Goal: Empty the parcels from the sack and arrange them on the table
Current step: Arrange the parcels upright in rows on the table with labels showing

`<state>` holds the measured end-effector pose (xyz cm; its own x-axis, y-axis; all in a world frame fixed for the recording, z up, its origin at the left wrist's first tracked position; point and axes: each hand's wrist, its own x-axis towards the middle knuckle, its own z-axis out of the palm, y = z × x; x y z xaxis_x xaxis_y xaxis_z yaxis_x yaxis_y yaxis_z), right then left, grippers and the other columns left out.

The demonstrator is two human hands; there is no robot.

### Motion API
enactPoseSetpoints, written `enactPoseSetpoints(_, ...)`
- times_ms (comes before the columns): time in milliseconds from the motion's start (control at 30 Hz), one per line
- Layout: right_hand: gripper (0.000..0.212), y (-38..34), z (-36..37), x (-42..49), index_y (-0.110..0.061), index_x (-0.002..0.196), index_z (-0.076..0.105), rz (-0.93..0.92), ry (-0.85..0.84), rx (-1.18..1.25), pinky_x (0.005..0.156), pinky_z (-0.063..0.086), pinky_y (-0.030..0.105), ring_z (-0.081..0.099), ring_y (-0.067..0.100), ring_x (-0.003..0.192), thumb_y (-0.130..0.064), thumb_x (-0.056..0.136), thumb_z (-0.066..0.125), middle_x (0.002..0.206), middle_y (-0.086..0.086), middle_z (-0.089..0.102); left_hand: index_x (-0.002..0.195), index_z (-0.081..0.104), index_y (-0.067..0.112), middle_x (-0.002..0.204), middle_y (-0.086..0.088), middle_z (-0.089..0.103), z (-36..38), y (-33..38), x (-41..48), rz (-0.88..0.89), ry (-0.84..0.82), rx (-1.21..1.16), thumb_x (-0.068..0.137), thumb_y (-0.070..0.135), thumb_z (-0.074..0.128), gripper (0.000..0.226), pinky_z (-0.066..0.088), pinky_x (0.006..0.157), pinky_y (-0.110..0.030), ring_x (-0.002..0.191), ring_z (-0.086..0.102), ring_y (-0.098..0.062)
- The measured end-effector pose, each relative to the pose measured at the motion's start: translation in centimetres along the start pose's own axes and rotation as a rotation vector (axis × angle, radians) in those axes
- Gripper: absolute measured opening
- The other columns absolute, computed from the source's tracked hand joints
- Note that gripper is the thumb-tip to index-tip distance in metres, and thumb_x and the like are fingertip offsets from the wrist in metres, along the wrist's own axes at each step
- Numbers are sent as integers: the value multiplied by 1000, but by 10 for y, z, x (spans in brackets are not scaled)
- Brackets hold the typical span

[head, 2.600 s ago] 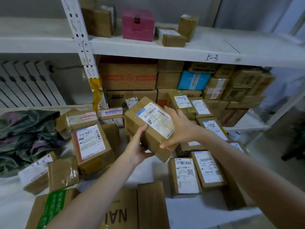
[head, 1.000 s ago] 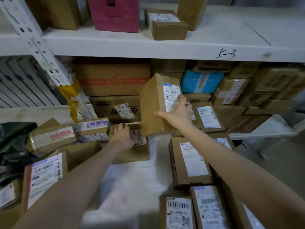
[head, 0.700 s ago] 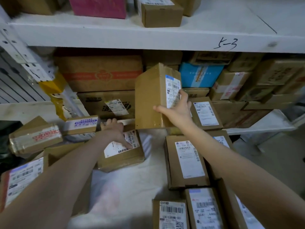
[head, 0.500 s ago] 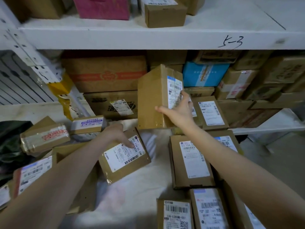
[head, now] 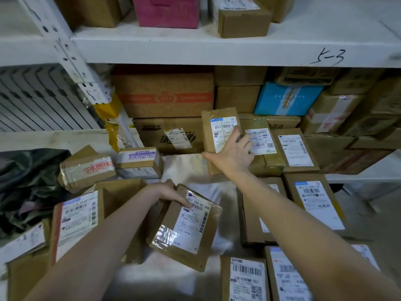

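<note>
Right hand [head: 232, 153] lies spread, fingers straight, pressing on a tall brown cardboard parcel with a white barcode label [head: 217, 131]. This parcel sits below the white shelf board marked "5-3" [head: 195, 51], just in front of the cartons stacked under it; whether it lies flat or leans I cannot tell. Left hand [head: 171, 192], further below the board, grips one corner of a flat square brown cardboard parcel [head: 186, 231], thumb on its label. Glossy clear tape wrinkles across the parcel's face, and it is held tilted over the white, cloth-like tabletop [head: 184, 166]. Flat labelled cardboard parcels [head: 314, 205] lie side by side on the tabletop below the board's right half. A dark crumpled fabric sack [head: 26, 181] slumps below its left end. On the board stand a pink box [head: 167, 11] and a small taped carton [head: 240, 18].
</note>
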<state>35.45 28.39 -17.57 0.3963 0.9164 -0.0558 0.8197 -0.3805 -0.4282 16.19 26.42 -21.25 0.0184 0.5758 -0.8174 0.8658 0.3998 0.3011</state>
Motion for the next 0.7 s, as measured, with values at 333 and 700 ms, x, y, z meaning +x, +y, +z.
enactPoseSetpoints(333, 121, -16, 14, -3, -15, 146, 11, -28, -40, -98, 101, 35, 48, 24, 36, 136, -74, 59, 70, 154, 18, 9, 116, 48, 22, 101, -6, 61, -33, 4, -9, 28, 446, -691, 58, 39, 86, 72, 50, 90, -41, 98, 59, -28)
enactPoseSetpoints(700, 116, -15, 9, 10, -18, 143, 13, 58, -111, 19, 99, 37, 49, 23, 32, 135, -71, 59, 72, 149, 14, 15, 131, 51, 11, 129, -7, 59, -89, 36, 16, 173, 742, -678, 88, 46, 61, 56, 43, 103, -41, 119, 54, -32)
